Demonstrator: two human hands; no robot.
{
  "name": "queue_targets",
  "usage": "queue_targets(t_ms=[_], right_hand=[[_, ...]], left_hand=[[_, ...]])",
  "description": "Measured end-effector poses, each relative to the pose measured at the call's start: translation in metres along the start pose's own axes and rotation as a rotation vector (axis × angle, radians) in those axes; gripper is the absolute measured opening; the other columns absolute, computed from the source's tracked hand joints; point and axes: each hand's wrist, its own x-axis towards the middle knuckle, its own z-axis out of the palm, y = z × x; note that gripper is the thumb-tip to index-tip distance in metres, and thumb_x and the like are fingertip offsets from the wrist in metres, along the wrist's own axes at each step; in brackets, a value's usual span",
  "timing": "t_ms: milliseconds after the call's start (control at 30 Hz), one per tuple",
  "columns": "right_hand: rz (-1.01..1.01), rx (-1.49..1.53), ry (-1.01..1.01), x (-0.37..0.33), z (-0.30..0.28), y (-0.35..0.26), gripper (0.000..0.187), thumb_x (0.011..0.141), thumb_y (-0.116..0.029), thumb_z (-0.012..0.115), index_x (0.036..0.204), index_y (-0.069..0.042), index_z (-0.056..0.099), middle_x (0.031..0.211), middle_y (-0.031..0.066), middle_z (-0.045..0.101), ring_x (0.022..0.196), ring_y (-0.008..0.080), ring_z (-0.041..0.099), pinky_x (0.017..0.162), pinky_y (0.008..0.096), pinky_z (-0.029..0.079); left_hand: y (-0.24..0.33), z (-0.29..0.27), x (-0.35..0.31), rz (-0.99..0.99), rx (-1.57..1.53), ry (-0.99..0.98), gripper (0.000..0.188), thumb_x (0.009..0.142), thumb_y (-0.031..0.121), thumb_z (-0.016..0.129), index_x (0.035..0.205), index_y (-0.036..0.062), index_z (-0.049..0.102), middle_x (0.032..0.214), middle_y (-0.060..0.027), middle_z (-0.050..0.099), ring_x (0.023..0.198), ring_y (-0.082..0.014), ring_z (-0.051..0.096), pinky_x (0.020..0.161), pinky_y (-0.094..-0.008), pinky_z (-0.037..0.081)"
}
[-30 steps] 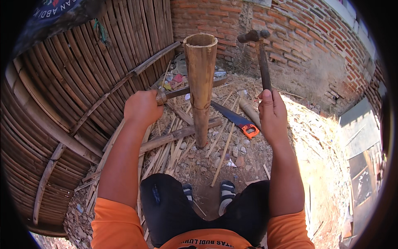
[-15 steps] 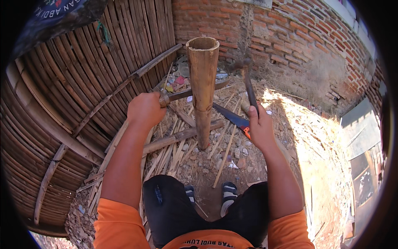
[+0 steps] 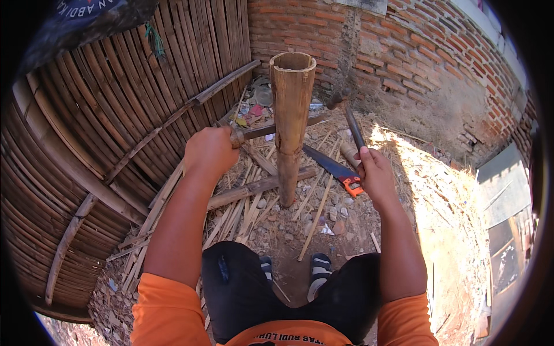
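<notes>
A thick hollow bamboo pole [image 3: 292,104] stands upright in front of me, its open top facing up and its foot on the ground. My left hand [image 3: 210,151] is closed round the handle of a machete [image 3: 259,132]. The machete's blade shows on both sides of the pole, while its middle is hidden by the bamboo. To the right of the pole, my right hand [image 3: 376,173] grips the dark handle of a hammer [image 3: 354,127]. The hammer's head points away from me, raised and apart from the pole.
A handsaw [image 3: 334,167] with an orange and dark handle lies right of the pole's foot. Bamboo strips [image 3: 314,222] and a wooden pole [image 3: 254,189] litter the ground. A bamboo-slat wall [image 3: 133,98] rises at left, a brick wall [image 3: 398,63] at the back.
My right hand and the hammer have shifted right, uncovering the saw's handle. The whole view has moved slightly; the machete still crosses the bamboo pole in my left hand.
</notes>
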Motion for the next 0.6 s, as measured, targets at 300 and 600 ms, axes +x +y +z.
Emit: queue_targets(t_ms=[300, 600], right_hand=[[-0.369, -0.194, 0.197, 0.01, 0.01, 0.032, 0.048, 0.108, -0.047, 0.046, 0.1, -0.001, 0.06, 0.065, 0.0003, 0.05, 0.057, 0.0096, 0.049, 0.055, 0.0257, 0.04], [-0.435, 0.096, 0.254, -0.014, -0.002, -0.024, 0.048, 0.109, -0.046, 0.045, 0.098, -0.002, 0.06, 0.065, -0.0004, 0.048, 0.057, 0.0074, 0.044, 0.053, 0.0273, 0.036]], left_hand=[[0.016, -0.001, 0.0, 0.049, -0.007, 0.046, 0.029, 0.081, 0.029, 0.075, 0.105, 0.0118, 0.075, 0.091, -0.0132, 0.075, 0.088, -0.0323, 0.073, 0.08, -0.0474, 0.06], [0.013, -0.007, -0.003, 0.002, 0.014, 0.008, 0.031, 0.084, 0.029, 0.077, 0.11, 0.0128, 0.075, 0.098, -0.0132, 0.076, 0.094, -0.0317, 0.074, 0.084, -0.0441, 0.06]])
